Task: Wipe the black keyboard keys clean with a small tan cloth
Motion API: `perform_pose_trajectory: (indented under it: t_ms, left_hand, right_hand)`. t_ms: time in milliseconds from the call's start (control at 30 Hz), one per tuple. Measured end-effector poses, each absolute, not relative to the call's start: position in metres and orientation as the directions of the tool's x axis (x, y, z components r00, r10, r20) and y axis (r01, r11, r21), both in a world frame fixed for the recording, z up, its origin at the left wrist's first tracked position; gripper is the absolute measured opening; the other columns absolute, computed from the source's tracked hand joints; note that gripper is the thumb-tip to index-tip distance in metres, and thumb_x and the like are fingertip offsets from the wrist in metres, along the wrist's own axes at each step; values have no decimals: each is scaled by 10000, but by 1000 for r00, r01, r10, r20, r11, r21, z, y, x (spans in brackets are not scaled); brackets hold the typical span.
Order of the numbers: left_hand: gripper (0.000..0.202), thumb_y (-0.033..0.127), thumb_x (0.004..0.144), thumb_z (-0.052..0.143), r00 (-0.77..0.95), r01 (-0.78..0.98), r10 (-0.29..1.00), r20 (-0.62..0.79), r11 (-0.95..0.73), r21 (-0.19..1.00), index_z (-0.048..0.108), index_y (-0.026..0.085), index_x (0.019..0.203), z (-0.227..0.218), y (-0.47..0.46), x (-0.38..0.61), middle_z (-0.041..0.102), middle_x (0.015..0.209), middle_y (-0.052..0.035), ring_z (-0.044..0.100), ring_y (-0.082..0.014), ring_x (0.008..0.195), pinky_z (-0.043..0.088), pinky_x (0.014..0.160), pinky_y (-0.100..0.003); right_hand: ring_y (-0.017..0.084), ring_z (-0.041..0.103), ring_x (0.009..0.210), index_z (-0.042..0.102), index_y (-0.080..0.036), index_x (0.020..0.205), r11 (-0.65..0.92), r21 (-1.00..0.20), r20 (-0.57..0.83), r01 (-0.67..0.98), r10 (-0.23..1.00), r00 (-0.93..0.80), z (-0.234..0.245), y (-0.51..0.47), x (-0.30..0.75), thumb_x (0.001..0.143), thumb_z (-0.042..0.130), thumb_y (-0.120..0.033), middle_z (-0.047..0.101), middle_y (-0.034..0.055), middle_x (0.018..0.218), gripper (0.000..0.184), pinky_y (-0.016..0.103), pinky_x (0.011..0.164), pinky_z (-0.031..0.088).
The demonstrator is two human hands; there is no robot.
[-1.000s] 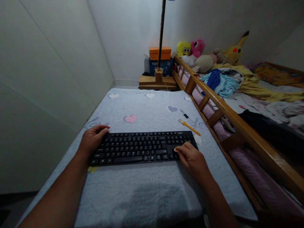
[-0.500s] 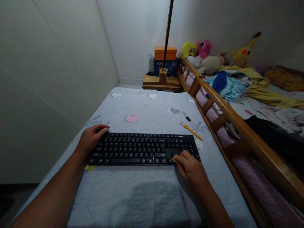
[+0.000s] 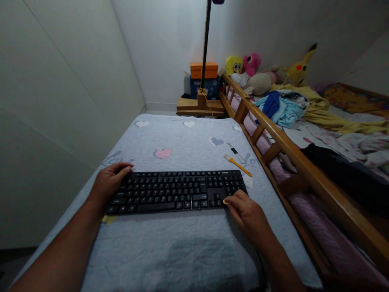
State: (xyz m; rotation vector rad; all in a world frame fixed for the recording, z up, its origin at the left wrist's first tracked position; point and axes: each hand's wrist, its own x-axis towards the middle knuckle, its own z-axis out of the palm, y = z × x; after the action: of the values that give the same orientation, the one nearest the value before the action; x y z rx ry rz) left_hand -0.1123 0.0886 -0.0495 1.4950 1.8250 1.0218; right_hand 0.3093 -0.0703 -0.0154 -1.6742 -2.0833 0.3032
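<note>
a black keyboard lies flat across the near half of a pale blue quilt with heart patches, its long side running left to right. the left hand is draped over the keyboard's left end, fingers curled towards the far corner. the right hand sits at the front right corner, loosely curled, with the thumb tip against the front edge. i cannot tell whether either hand truly grips the keyboard or only rests on it, as the fingertips and undersides are hidden.

the quilt's left edge runs close along a plain wall, and the keyboard's left end lies near that edge. on the right, the quilt ends at a wooden rail, with a narrow strip of cover between it and the keyboard. beyond the keyboard the quilt is open up to its far edge, apart from an orange-handled brush and a small dark tool just beside it, both near the right edge. in front of the keyboard is a broad bare stretch, partly in shadow.

a yellowish scrap peeps out from under the front left corner; what it is cannot be made out. a pale patch by the keyboard's right end is likewise unclear. a dark pole rises from a wooden base past the far edge and is cut off at the top.
</note>
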Motion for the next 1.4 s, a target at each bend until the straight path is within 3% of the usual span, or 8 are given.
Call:
perform_pose_trajectory:
  t_ms: [233, 567, 967, 1200, 1400]
  left_hand:
    - [390, 482, 654, 684, -219, 528, 975, 43, 81, 846, 747, 176, 887, -45, 89, -109, 740, 847, -33, 645, -235, 819, 488, 749, -320]
    - [357, 480, 645, 661, -202, 525, 978, 58, 58, 849, 752, 206, 854, -53, 96, -110, 740, 811, -35, 658, -240, 774, 523, 748, -333]
    - [343, 480, 660, 643, -166, 524, 982, 87, 13, 851, 733, 195, 827, -50, 106, -105, 727, 743, -25, 663, -216, 738, 523, 761, -327]
    - [314, 451, 648, 643, -177, 497, 978, 110, -8, 868, 722, 187, 799, -50, 107, -104, 716, 708, -16, 659, -204, 724, 513, 750, -316]
    - [293, 439, 656, 651, -169, 479, 977, 128, -32, 877, 723, 188, 788, -54, 109, -105, 705, 686, -9, 648, -196, 704, 506, 736, -313]
  right_hand:
    - [167, 650, 769, 715, -205, 949, 166, -392, 272, 905, 961, -59, -30, -72, 306, 941, 508, -151, 633, 43, 866, 214, 267, 692, 492]
    - [169, 645, 748, 711, -204, 931, 196, -381, 265, 904, 959, -97, -30, -75, 291, 942, 476, -173, 632, 48, 853, 238, 272, 666, 486]
    - [143, 625, 759, 713, -207, 937, 308, -452, 254, 837, 944, -210, -13, -46, 247, 964, 514, -182, 632, 38, 873, 202, 244, 689, 467]
    - [152, 613, 746, 711, -184, 941, 390, -446, 386, 806, 896, -220, -26, -40, 236, 959, 525, -168, 619, 41, 843, 187, 257, 691, 470]
    - [157, 609, 763, 707, -186, 957, 419, -465, 401, 779, 885, -237, -29, -41, 239, 960, 522, -166, 614, 42, 842, 186, 262, 701, 476]
